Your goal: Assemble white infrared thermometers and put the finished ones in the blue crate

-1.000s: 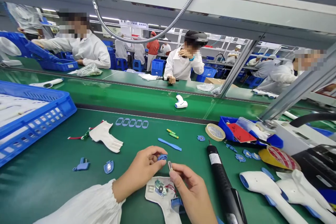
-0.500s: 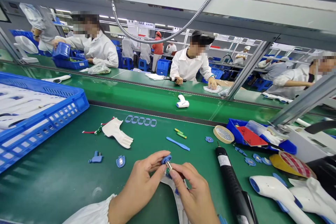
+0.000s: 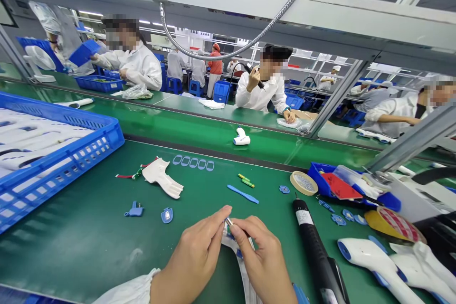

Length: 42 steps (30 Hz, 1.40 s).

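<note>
My left hand pinches a small round blue plastic part, now almost hidden behind its fingers. My right hand grips a small silvery metal cylinder between thumb and forefinger, its end against the blue part. Below them a white housing half with a bit of green board inside runs down beside my right hand, partly covered by it. Whether the right fingers also hold the housing I cannot tell. To the left lie a blue cap and a blue trigger-shaped piece.
A black electric screwdriver lies at right, beside assembled white thermometer guns. A blue crate of white housings stands at left. Farther back are another white housing half, a blue pry stick and a tape roll. Co-workers sit opposite.
My left fingers have straightened and closed over the blue part, hiding it. On the green strip the white gun moved slightly left. The co-worker opposite has raised a screwdriver.
</note>
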Each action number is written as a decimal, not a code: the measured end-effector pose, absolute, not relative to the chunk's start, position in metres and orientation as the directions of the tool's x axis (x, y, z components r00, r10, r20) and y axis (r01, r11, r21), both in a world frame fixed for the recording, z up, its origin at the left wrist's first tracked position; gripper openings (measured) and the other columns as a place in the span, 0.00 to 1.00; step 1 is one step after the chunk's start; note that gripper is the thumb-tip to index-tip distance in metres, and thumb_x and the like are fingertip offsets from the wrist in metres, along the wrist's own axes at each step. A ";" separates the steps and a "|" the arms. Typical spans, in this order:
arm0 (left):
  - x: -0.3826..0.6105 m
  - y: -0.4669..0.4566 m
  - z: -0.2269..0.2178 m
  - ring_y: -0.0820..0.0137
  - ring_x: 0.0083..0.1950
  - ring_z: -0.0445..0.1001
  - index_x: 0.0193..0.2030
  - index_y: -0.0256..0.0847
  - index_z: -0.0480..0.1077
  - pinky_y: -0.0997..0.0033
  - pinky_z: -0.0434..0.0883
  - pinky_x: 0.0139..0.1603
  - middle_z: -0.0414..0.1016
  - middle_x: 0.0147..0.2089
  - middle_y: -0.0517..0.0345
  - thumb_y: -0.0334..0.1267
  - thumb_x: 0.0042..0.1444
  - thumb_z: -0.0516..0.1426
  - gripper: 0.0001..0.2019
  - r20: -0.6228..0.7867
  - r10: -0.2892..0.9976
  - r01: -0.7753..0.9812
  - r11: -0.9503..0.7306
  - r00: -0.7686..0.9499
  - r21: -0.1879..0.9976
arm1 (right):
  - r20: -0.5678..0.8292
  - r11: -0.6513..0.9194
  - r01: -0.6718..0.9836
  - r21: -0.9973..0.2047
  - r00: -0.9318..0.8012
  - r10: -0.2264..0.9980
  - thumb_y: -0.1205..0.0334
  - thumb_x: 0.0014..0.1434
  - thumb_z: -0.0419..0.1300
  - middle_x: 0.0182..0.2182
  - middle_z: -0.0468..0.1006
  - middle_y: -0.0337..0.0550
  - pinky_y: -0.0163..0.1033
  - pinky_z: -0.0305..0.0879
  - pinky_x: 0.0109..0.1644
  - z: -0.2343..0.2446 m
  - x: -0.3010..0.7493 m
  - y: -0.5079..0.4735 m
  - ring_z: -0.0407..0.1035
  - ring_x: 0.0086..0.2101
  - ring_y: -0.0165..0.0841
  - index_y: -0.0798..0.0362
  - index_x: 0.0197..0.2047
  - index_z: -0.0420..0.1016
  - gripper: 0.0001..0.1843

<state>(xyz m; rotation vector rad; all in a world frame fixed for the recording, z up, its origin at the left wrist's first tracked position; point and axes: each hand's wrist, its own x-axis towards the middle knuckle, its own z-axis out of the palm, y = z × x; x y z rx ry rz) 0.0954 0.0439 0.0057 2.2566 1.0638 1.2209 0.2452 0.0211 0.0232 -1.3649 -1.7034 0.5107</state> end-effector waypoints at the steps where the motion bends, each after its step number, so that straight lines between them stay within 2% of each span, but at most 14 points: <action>1: 0.096 0.043 0.006 0.76 0.50 0.71 0.58 0.43 0.59 0.81 0.66 0.54 0.73 0.51 0.58 0.30 0.60 0.47 0.19 0.538 0.770 0.445 -0.638 0.344 0.629 | 0.362 0.307 0.572 -0.761 -0.019 0.932 0.59 0.61 0.51 0.23 0.71 0.38 0.33 0.62 0.29 0.023 0.245 0.022 0.65 0.26 0.30 0.49 0.37 0.77 0.13; 5: 0.096 0.043 0.015 0.70 0.53 0.70 0.58 0.45 0.60 0.73 0.68 0.54 0.69 0.55 0.57 0.34 0.60 0.48 0.18 0.335 0.866 0.366 -0.468 0.372 0.804 | 0.298 0.248 0.554 -0.794 -0.001 0.955 0.56 0.61 0.51 0.24 0.72 0.39 0.33 0.63 0.29 0.025 0.248 0.024 0.66 0.26 0.30 0.50 0.38 0.76 0.13; 9: 0.088 0.049 0.021 0.67 0.56 0.67 0.63 0.47 0.48 0.65 0.66 0.56 0.64 0.59 0.51 0.34 0.59 0.48 0.26 0.086 0.893 0.189 -0.186 0.442 0.964 | 0.211 0.181 0.538 -0.823 -0.008 0.978 0.55 0.57 0.56 0.27 0.76 0.40 0.34 0.64 0.32 0.031 0.258 0.025 0.68 0.28 0.31 0.50 0.35 0.76 0.10; 11: 0.082 0.055 0.021 0.66 0.55 0.66 0.63 0.50 0.48 0.65 0.67 0.54 0.61 0.59 0.52 0.34 0.57 0.49 0.27 0.031 0.885 0.206 -0.142 0.464 0.968 | 0.175 0.153 0.530 -0.834 -0.008 0.984 0.56 0.56 0.56 0.28 0.77 0.40 0.34 0.64 0.33 0.033 0.264 0.025 0.69 0.29 0.32 0.51 0.32 0.75 0.10; 13: 0.077 0.060 0.019 0.66 0.50 0.67 0.61 0.51 0.53 0.66 0.68 0.49 0.62 0.56 0.53 0.36 0.54 0.52 0.26 -0.017 0.867 0.324 -0.167 0.497 0.931 | 0.131 0.111 0.500 -0.859 0.005 0.991 0.54 0.56 0.56 0.26 0.76 0.40 0.34 0.64 0.32 0.034 0.269 0.027 0.68 0.28 0.32 0.52 0.30 0.75 0.12; 16: 0.077 0.067 0.017 0.65 0.44 0.67 0.58 0.48 0.58 0.64 0.67 0.46 0.63 0.48 0.54 0.43 0.49 0.58 0.29 -0.102 0.811 0.489 -0.242 0.576 0.838 | 0.038 0.044 0.395 -0.918 -0.021 0.999 0.52 0.56 0.56 0.22 0.72 0.38 0.33 0.61 0.27 0.035 0.275 0.031 0.66 0.25 0.30 0.53 0.30 0.74 0.14; 18: 0.081 0.070 0.014 0.62 0.44 0.66 0.57 0.44 0.60 0.61 0.65 0.47 0.63 0.44 0.54 0.45 0.47 0.58 0.28 -0.142 0.780 0.552 -0.289 0.609 0.782 | -0.029 -0.010 0.315 -0.949 -0.056 0.998 0.51 0.55 0.57 0.20 0.69 0.36 0.32 0.59 0.26 0.035 0.277 0.033 0.63 0.23 0.28 0.54 0.30 0.73 0.14; 21: 0.086 0.074 0.012 0.62 0.43 0.66 0.51 0.42 0.65 0.62 0.64 0.45 0.63 0.42 0.55 0.44 0.48 0.58 0.23 -0.149 0.770 0.578 -0.320 0.620 0.751 | -0.117 -0.086 0.277 -0.957 -0.098 0.988 0.51 0.54 0.57 0.19 0.65 0.33 0.31 0.56 0.24 0.035 0.282 0.036 0.58 0.20 0.24 0.55 0.29 0.72 0.14; 24: 0.087 0.077 0.011 0.66 0.37 0.67 0.49 0.42 0.66 0.67 0.64 0.40 0.66 0.37 0.58 0.43 0.48 0.58 0.20 -0.140 0.771 0.509 -0.262 0.622 0.820 | -0.168 -0.120 0.312 -0.942 -0.133 0.977 0.51 0.53 0.58 0.19 0.64 0.33 0.31 0.52 0.22 0.034 0.285 0.038 0.54 0.18 0.23 0.56 0.29 0.73 0.15; 27: 0.088 0.077 0.011 0.70 0.32 0.67 0.47 0.40 0.65 0.72 0.64 0.33 0.66 0.30 0.62 0.40 0.47 0.60 0.19 -0.171 0.764 0.358 -0.084 0.622 0.930 | -0.133 -0.071 0.367 -0.927 -0.146 0.980 0.51 0.53 0.57 0.20 0.65 0.35 0.32 0.53 0.23 0.030 0.283 0.040 0.56 0.20 0.25 0.56 0.29 0.74 0.15; 29: 0.089 0.077 0.009 0.72 0.30 0.68 0.46 0.39 0.64 0.73 0.65 0.32 0.68 0.31 0.62 0.37 0.45 0.61 0.20 -0.204 0.756 0.229 0.074 0.622 0.971 | -0.046 0.023 0.417 -0.909 -0.155 0.987 0.52 0.53 0.58 0.23 0.69 0.38 0.34 0.58 0.28 0.026 0.279 0.041 0.61 0.24 0.28 0.55 0.28 0.75 0.14; 32: 0.090 0.076 0.005 0.74 0.29 0.70 0.47 0.37 0.63 0.71 0.67 0.34 0.70 0.36 0.59 0.34 0.41 0.62 0.23 -0.238 0.753 0.087 0.235 0.614 0.968 | 0.080 0.147 0.492 -0.858 -0.154 0.985 0.53 0.54 0.58 0.27 0.72 0.41 0.37 0.62 0.36 0.020 0.273 0.042 0.66 0.32 0.33 0.52 0.28 0.77 0.13; 36: 0.090 0.075 0.001 0.75 0.28 0.70 0.46 0.37 0.65 0.72 0.67 0.35 0.71 0.35 0.58 0.33 0.40 0.63 0.23 -0.237 0.763 0.029 0.276 0.602 0.961 | 0.153 0.199 0.571 -0.797 -0.127 0.980 0.53 0.56 0.57 0.26 0.72 0.41 0.39 0.62 0.37 0.013 0.271 0.043 0.66 0.32 0.34 0.49 0.30 0.78 0.12; 42: 0.089 0.074 0.004 0.79 0.27 0.67 0.45 0.38 0.66 0.75 0.66 0.33 0.70 0.38 0.59 0.33 0.39 0.64 0.24 -0.240 0.778 0.011 0.288 0.581 0.958 | 0.187 0.261 0.633 -0.729 -0.182 0.965 0.56 0.57 0.57 0.25 0.73 0.40 0.39 0.62 0.36 0.011 0.271 0.045 0.65 0.31 0.34 0.49 0.32 0.78 0.10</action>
